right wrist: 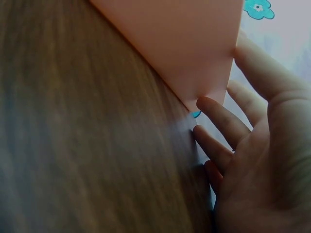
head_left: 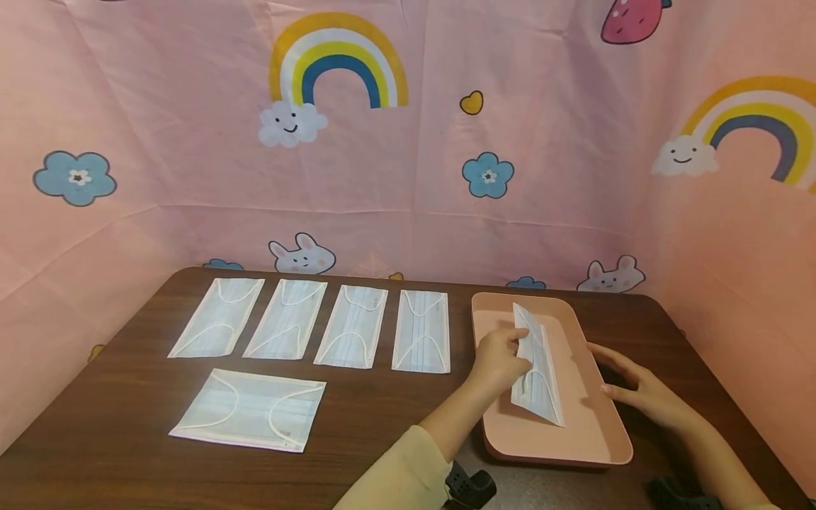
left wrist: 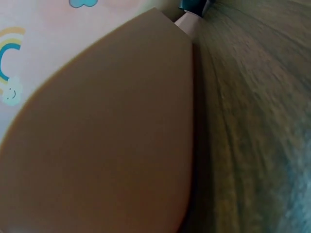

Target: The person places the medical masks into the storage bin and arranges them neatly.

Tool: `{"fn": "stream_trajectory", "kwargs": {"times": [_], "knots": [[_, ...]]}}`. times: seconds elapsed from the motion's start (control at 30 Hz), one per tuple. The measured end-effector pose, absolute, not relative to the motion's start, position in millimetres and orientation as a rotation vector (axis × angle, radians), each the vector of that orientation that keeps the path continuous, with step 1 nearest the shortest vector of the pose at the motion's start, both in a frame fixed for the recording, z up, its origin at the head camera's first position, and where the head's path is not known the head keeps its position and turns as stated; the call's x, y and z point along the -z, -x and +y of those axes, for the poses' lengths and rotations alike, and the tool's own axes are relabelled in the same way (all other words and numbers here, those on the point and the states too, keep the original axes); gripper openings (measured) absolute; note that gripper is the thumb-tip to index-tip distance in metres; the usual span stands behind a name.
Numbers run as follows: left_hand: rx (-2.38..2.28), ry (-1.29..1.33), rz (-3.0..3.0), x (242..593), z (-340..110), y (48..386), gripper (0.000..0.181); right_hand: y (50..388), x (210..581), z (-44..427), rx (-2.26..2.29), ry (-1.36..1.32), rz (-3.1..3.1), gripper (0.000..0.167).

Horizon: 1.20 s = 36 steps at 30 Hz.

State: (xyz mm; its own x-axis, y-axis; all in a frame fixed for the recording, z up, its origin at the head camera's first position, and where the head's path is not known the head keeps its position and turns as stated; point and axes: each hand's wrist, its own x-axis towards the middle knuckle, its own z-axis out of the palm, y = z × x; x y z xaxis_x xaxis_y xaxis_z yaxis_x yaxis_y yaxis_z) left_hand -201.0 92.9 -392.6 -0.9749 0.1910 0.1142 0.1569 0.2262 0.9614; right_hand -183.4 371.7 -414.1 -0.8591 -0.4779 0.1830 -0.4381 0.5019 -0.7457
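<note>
My left hand pinches a white and pale blue face mask by its left edge, holding it tilted over the pink tray. My right hand touches the tray's right side with spread, loosely bent fingers. In the right wrist view that hand has its fingertips along the tray wall. The tray's outer wall fills much of the left wrist view, where my left hand does not show.
A row of flat masks with white ear loops, the nearest to the tray being one mask, lies left of the tray. Another mask lies sideways in front of them. A patterned pink cloth stands behind the brown table.
</note>
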Motion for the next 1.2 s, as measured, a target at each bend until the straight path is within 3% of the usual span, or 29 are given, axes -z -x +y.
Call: {"fn": "stream_trajectory", "kwargs": {"times": [0.97, 1.2], "knots": [[-0.806, -0.468, 3.051, 398, 104, 190, 0.054, 184, 409, 368, 1.334, 0.837, 2.652, 0.063], [-0.692, -0.448, 3.076, 398, 107, 188, 0.045, 182, 409, 368, 1.341, 0.830, 2.651, 0.063]]}}
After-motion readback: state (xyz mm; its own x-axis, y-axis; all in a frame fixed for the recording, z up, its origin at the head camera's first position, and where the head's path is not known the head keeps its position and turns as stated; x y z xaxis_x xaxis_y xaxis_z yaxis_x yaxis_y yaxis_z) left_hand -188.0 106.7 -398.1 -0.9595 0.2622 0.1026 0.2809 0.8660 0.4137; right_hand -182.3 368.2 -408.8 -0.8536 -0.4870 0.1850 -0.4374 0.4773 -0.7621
